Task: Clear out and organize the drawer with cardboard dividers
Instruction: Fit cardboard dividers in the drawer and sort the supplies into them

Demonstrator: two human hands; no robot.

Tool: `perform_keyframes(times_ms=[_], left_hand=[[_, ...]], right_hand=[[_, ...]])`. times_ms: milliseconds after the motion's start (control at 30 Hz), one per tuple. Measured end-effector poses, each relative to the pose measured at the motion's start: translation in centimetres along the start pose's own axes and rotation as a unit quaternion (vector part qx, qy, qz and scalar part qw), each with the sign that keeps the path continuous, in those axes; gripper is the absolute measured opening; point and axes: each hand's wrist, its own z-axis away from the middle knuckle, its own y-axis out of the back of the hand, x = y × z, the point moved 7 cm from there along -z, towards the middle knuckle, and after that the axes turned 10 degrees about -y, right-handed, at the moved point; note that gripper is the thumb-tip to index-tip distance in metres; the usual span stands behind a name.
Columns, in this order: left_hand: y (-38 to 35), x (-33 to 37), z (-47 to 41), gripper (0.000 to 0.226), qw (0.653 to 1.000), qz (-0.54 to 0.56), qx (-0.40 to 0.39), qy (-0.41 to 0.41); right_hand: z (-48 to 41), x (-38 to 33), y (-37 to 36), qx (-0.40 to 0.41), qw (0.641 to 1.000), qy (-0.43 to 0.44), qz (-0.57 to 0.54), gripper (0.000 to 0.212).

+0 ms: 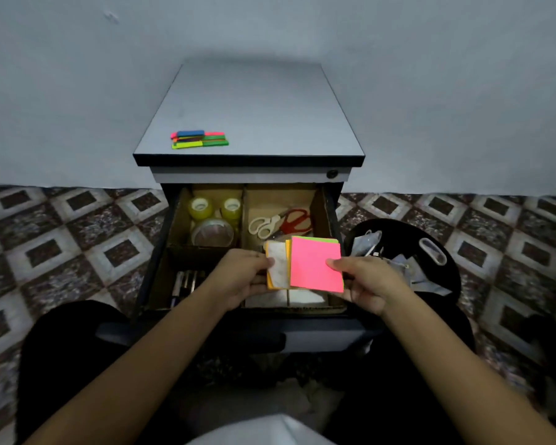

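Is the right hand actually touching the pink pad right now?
Touching. The head view shows the right hand pinching the pink pad, with its thumb lying on the pad's right edge.

No text, label or number can be read — anywhere.

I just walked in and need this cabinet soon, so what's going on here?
A seated person is sorting the open drawer, which is split by cardboard dividers. The left hand pinches an orange note pad and the right hand a pink note pad, both held over its right side. Tape rolls, scissors and pens lie in separate compartments; highlighters sit on the cabinet top.
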Motion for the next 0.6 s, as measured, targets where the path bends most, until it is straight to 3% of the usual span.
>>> perform_keyframes(times_ms=[200, 600], left_hand=[[0.3, -1.0, -0.4, 0.022, 0.999, -0.035, 0.002, 0.036], [-3.4, -4.2, -2.7, 0.025, 0.993, -0.091, 0.010, 0.080]], right_hand=[[-0.1, -0.5, 3.1, 0.047, 0.997, 0.021, -0.065, 0.012], [-0.8, -1.3, 3.9, 0.041, 0.994, 0.050, -0.087, 0.007]])
